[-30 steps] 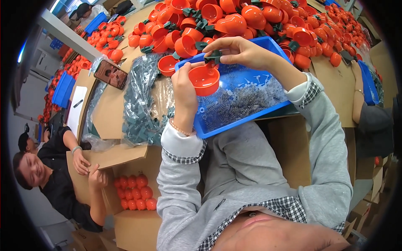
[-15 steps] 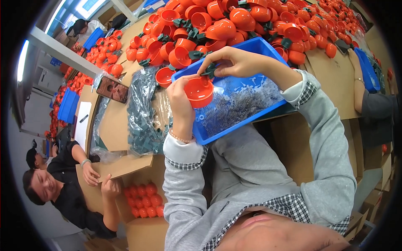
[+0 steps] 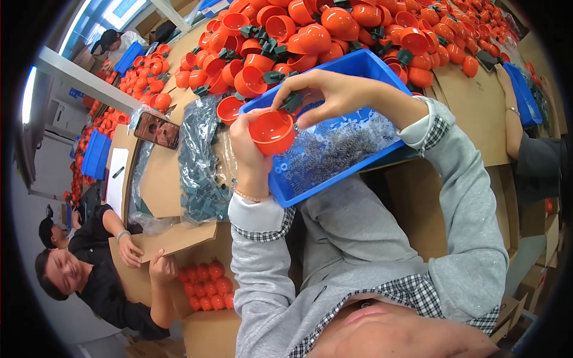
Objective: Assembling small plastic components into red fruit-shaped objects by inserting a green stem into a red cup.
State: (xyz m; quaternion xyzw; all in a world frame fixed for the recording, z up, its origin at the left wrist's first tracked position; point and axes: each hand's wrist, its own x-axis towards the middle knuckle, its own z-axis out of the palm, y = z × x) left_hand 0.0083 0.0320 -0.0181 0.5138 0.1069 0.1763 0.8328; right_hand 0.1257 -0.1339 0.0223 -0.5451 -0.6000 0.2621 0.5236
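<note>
Thumb now clear of the green clip, our right hand spreads; at frame centre, our left hand pinches the red cup, apparently steadying it.

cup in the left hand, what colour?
The cup is bright orange-red; best seen in the head view.

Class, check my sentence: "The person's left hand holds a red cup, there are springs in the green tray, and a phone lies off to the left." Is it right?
Not quite: the tray is blue, not green, as the head view shows. The left hand does hold a red cup, with springs in the tray and a phone off to the left.
</note>
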